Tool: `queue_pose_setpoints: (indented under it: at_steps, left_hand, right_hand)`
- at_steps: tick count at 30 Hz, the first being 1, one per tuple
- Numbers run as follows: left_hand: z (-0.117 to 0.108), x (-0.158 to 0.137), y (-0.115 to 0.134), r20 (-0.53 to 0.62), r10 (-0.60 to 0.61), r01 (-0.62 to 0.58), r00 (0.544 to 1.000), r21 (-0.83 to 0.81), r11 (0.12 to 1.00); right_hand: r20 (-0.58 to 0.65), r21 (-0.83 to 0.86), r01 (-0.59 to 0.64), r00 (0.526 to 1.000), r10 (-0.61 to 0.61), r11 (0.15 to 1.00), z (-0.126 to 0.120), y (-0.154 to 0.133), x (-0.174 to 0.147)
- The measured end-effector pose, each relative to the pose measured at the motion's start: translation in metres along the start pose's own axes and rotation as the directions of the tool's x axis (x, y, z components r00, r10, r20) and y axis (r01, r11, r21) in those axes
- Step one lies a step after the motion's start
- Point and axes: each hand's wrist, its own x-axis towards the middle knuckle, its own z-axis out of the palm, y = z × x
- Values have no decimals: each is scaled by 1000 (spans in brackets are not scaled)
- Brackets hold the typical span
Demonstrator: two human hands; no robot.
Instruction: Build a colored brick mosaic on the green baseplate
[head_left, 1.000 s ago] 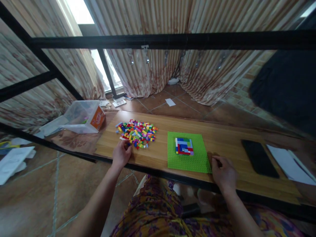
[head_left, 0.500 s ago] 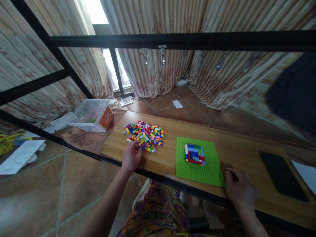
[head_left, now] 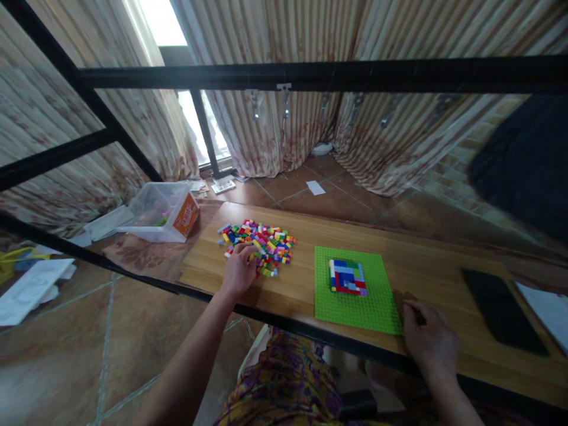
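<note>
My left hand [head_left: 240, 273] is at the near left side of a loose heap of small coloured toy bricks [head_left: 277, 245], its fingers bent down among them. What its fingertips pinch, if anything, is hidden. A green studded baseplate [head_left: 375, 313] lies to the right of the heap. On it stands a low square of blue, red, white and green bricks [head_left: 347, 278]. My right hand [head_left: 429, 338] rests by the baseplate's near right corner, fingers curled in and thumb against the index finger. I cannot make out anything between them.
The wooden tabletop [head_left: 306, 234] has a black frame bar along its near edge. A black flat pad [head_left: 503, 310] and white paper [head_left: 544, 310] lie at the right. On the left, a clear plastic bin [head_left: 153, 204] with an orange label stands beyond the tabletop. A black rail [head_left: 310, 74] crosses in front of the curtains.
My left hand has moved slightly forward and further into the brick heap. My right hand keeps its place beside the baseplate. The whole view has shifted a little.
</note>
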Motion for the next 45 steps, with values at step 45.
queue_pose_setpoints:
  at_steps: [45]
  left_hand:
    - [-18, 38, -9, -43, -147, 143, 988, -91, 986]
  right_hand:
    - [32, -43, -33, 999, 34, 999, -1, 0, -1]
